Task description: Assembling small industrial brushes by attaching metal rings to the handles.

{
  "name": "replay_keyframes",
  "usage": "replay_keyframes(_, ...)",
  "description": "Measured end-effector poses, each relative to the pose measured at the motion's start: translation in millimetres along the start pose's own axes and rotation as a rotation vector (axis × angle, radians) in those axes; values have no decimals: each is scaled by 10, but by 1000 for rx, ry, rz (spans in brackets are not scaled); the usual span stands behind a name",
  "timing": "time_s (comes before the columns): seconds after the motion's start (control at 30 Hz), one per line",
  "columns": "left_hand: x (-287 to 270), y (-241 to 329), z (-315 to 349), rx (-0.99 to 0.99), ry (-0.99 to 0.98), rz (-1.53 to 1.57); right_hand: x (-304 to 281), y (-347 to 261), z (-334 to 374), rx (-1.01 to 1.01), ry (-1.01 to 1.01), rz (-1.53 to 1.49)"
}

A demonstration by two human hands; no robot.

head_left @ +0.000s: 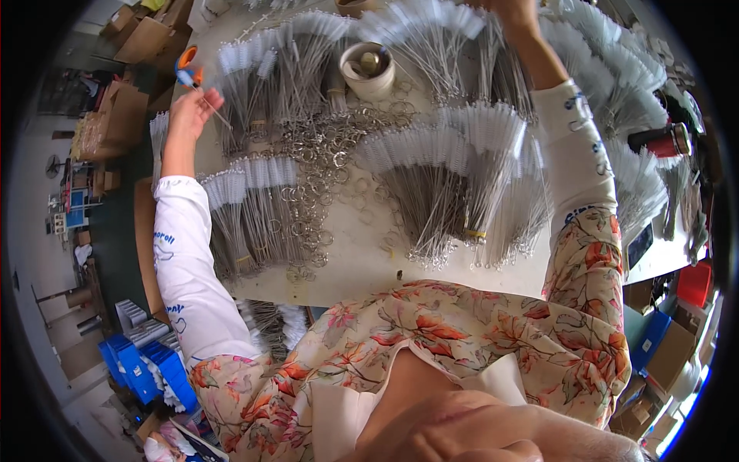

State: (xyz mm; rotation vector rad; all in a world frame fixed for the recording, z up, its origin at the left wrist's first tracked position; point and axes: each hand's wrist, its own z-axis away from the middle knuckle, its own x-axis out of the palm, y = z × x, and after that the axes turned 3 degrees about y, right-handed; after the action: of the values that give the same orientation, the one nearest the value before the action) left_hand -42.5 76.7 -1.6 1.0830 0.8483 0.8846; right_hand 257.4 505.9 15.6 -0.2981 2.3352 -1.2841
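My left hand (194, 112) is at the far left of the table, fingers curled around a thin metal wire stem (221, 117) that slants out past the fingertips. Just beyond it is an orange and blue object (187, 68) whose kind I cannot make out. My right arm stretches to the far edge, where my right hand (514, 14) is cut off by the top of the picture, its fingers hidden. Bundles of wire-stemmed brushes with white bristles (419, 154) lie between my arms. A heap of metal split rings (327, 150) spreads across the middle.
A white tub (368, 73) with a round brass-coloured thing inside stands among the far bundles. More brushes (616, 69) are piled on the right, near a dark red cylinder (660, 141). Cardboard boxes (112, 119) and blue boxes (146, 369) are off to the left.
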Motion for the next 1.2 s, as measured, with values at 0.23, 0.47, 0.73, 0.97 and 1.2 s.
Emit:
replay_keyframes(0.23,1204,-98,356,445,-58,-917,-427,740,-135,-229,-58,-198)
replay_keyframes(0.47,1386,-354,273,542,-3,-1125,-572,1053,233,-91,-139,697)
replay_keyframes(0.73,1281,-215,314,689,160,-528,-375,845,353,95,-206,788)
replay_keyframes(0.97,1327,353,1213,580,48,-68,-237,1027,302,168,-347,637)
replay_keyframes(1.2,991,135,1863,373,-188,7,-429,1012,234,172,-241,395)
